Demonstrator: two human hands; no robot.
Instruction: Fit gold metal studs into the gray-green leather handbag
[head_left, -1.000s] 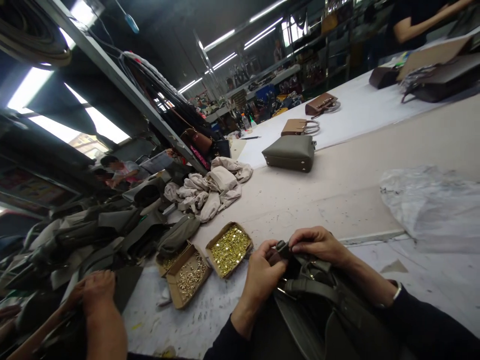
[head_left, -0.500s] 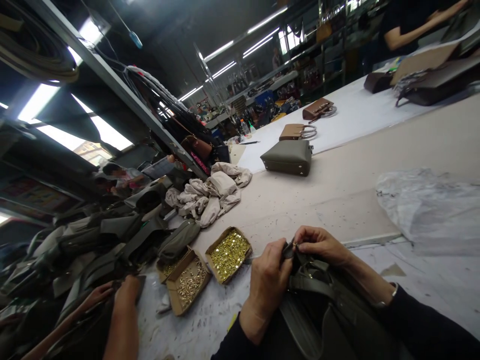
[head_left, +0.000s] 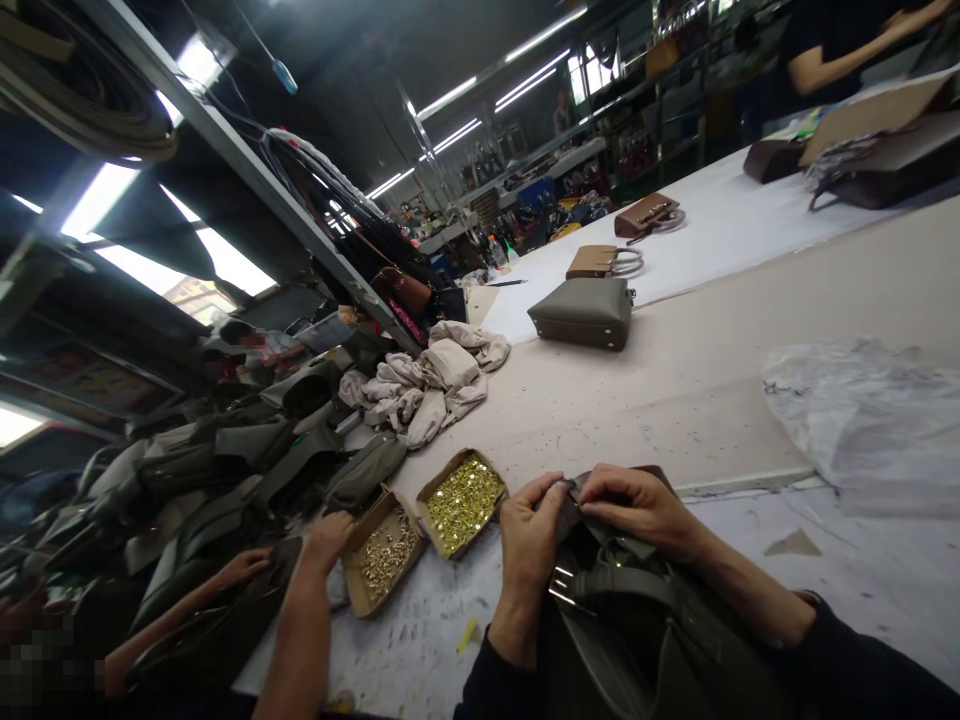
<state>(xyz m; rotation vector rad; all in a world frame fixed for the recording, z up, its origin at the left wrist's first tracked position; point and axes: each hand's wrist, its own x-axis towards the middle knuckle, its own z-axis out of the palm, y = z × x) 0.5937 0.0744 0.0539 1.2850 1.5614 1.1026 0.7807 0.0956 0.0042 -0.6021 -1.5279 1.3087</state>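
Observation:
A dark olive handbag (head_left: pixel 720 620) lies in front of me at the table's near edge, its strap and a shiny metal buckle (head_left: pixel 561 584) showing. My left hand (head_left: pixel 531 545) pinches the bag's upper edge between thumb and fingers. Close beside it, my right hand (head_left: pixel 637 508) is closed at the same edge, fingertips pressed together; any small part between them is hidden. To the left of my hands stands a cardboard box of gold-coloured metal pieces (head_left: pixel 461 505). Another cardboard box (head_left: pixel 365 598) next to it holds small copper-toned pieces.
At left, a co-worker's hand (head_left: pixel 330 540) is by the boxes, near a heap of dark green bags (head_left: pixel 247 450). Beige cloth bags (head_left: pixel 442 385) lie behind. Farther off are an olive bag (head_left: pixel 585 315), a tan bag (head_left: pixel 592 262) and a brown bag (head_left: pixel 645 215). Clear plastic (head_left: pixel 862 425) lies at right.
The co-worker's near hand has moved right and away from their bag to the boxes. My hands stay at the bag's edge, and a metal buckle now shows below my left hand.

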